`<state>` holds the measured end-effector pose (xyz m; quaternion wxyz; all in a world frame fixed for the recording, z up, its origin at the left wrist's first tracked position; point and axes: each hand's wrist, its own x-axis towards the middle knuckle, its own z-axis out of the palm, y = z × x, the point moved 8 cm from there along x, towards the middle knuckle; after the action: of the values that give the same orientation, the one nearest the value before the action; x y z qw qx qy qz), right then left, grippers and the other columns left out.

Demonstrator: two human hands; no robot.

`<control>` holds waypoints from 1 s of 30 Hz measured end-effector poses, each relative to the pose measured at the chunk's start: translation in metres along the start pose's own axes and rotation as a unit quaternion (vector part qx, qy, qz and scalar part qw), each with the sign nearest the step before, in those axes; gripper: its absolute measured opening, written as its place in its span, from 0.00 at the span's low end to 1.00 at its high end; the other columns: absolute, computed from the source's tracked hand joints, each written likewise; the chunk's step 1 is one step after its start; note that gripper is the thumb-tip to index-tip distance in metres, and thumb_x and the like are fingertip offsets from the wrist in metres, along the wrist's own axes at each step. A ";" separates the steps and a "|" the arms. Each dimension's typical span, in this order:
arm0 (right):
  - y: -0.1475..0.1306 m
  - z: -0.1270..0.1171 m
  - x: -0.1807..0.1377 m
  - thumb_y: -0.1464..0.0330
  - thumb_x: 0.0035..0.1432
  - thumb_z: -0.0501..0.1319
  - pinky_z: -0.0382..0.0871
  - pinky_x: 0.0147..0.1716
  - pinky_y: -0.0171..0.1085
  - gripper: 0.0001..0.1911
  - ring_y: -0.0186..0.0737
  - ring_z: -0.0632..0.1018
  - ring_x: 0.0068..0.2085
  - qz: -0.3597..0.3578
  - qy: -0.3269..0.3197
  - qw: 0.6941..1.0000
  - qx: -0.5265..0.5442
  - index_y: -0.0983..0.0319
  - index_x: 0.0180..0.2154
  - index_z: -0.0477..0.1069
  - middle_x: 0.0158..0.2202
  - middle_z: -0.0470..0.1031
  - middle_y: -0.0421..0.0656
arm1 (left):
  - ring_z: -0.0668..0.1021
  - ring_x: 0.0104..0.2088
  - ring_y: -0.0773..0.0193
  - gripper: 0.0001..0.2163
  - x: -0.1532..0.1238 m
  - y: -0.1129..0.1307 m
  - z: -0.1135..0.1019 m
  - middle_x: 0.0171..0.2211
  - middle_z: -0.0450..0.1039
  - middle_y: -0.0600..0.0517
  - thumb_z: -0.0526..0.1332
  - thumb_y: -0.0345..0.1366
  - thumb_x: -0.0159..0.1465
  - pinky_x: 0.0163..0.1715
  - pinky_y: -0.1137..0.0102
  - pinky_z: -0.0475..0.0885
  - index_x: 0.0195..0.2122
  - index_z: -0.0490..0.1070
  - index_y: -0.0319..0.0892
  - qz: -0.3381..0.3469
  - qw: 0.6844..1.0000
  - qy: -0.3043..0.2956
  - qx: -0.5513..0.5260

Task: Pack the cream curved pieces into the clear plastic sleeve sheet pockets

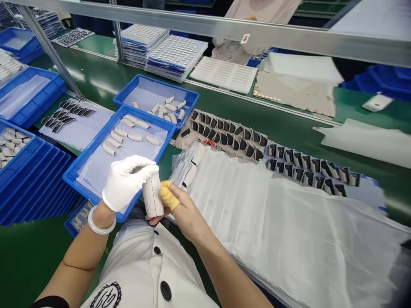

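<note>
My left hand (126, 179), in a white glove with a white bangle at the wrist, pinches the top of a curved cream-coloured piece (152, 197). A thin dark line runs down the middle of that piece. My right hand (180, 205) grips the same piece low on its right side; its thumb wears a yellow covering, and some fingers are hidden behind the piece. Right beyond my left hand is a blue tray (93, 154) lined with white sheets. Several similar curved cream pieces (135, 137) lie in it, apart from one another.
Behind stands another blue tray (189, 96) with more cream pieces. Rows of dark-faced pieces (221, 132) lie on the green bench, partly bordered by translucent sheets (289, 239). Stacked blue trays (35, 184) are at left. A metal rail (192, 25) crosses overhead; a person (244, 34) is opposite.
</note>
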<state>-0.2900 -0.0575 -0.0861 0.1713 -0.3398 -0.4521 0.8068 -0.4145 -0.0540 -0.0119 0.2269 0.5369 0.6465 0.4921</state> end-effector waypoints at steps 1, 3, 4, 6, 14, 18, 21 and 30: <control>-0.002 -0.002 -0.001 0.42 0.56 0.53 0.70 0.22 0.36 0.26 0.37 0.75 0.19 -0.009 0.004 1.000 -0.024 0.59 0.31 0.62 0.18 0.70 0.36 | 0.78 0.30 0.67 0.02 -0.001 0.004 0.004 0.29 0.79 0.54 0.65 0.32 0.57 0.34 0.74 0.74 0.29 0.77 0.41 0.009 1.000 -0.011 0.002; -0.005 -0.005 -0.004 0.43 0.59 0.51 0.67 0.20 0.35 0.25 0.37 0.74 0.18 -0.013 0.006 0.998 -0.053 0.59 0.30 0.61 0.16 0.69 0.36 | 0.78 0.29 0.68 0.02 -0.002 0.012 0.010 0.28 0.78 0.54 0.65 0.31 0.57 0.33 0.75 0.73 0.29 0.77 0.41 0.021 0.999 -0.024 -0.005; -0.006 -0.005 -0.006 0.45 0.58 0.55 0.68 0.20 0.36 0.24 0.38 0.75 0.19 -0.008 0.002 0.999 -0.049 0.59 0.31 0.61 0.17 0.70 0.36 | 0.78 0.29 0.68 0.02 -0.003 0.014 0.011 0.28 0.78 0.54 0.65 0.31 0.57 0.33 0.75 0.73 0.29 0.77 0.41 0.021 0.999 -0.023 -0.013; -0.006 0.001 -0.015 0.50 0.52 0.65 0.72 0.24 0.37 0.22 0.38 0.77 0.25 0.004 -0.026 1.000 -0.013 0.59 0.38 0.63 0.25 0.73 0.38 | 0.77 0.30 0.69 0.02 -0.003 0.014 0.010 0.29 0.78 0.55 0.65 0.30 0.57 0.33 0.76 0.73 0.28 0.77 0.42 0.004 0.999 -0.009 -0.042; -0.025 0.016 -0.065 0.61 0.53 0.68 0.72 0.40 0.40 0.33 0.40 0.75 0.38 -0.122 -0.044 0.989 -0.074 0.54 0.58 0.59 0.41 0.73 0.43 | 0.71 0.21 0.70 0.07 -0.011 0.010 0.002 0.24 0.74 0.53 0.68 0.40 0.55 0.17 0.77 0.65 0.28 0.77 0.42 -0.067 0.979 0.023 -0.192; -0.031 0.016 -0.079 0.57 0.53 0.68 0.71 0.37 0.39 0.32 0.39 0.72 0.35 -0.152 -0.015 0.980 -0.125 0.55 0.56 0.60 0.39 0.73 0.43 | 0.72 0.22 0.69 0.09 -0.019 0.016 0.003 0.24 0.74 0.52 0.68 0.43 0.55 0.21 0.75 0.68 0.28 0.77 0.42 -0.065 0.974 0.027 -0.216; -0.035 0.015 -0.080 0.54 0.52 0.67 0.69 0.34 0.38 0.26 0.39 0.70 0.34 -0.156 0.006 0.975 -0.158 0.57 0.49 0.65 0.37 0.72 0.43 | 0.72 0.23 0.69 0.07 -0.022 0.022 0.004 0.26 0.75 0.52 0.68 0.41 0.56 0.22 0.75 0.68 0.28 0.78 0.43 -0.050 0.972 0.020 -0.230; -0.042 0.007 -0.067 0.46 0.54 0.60 0.63 0.29 0.38 0.24 0.38 0.66 0.29 -0.163 0.079 0.970 -0.160 0.60 0.28 0.65 0.28 0.66 0.41 | 0.71 0.23 0.71 0.08 -0.023 0.023 0.024 0.25 0.71 0.54 0.68 0.41 0.56 0.21 0.76 0.67 0.27 0.75 0.43 -0.076 0.934 -0.034 -0.346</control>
<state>-0.2488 -0.0790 -0.0215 0.2792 -0.3472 -0.6095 0.6557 -0.3769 -0.0673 -0.0071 0.4572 0.3905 0.4669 0.6484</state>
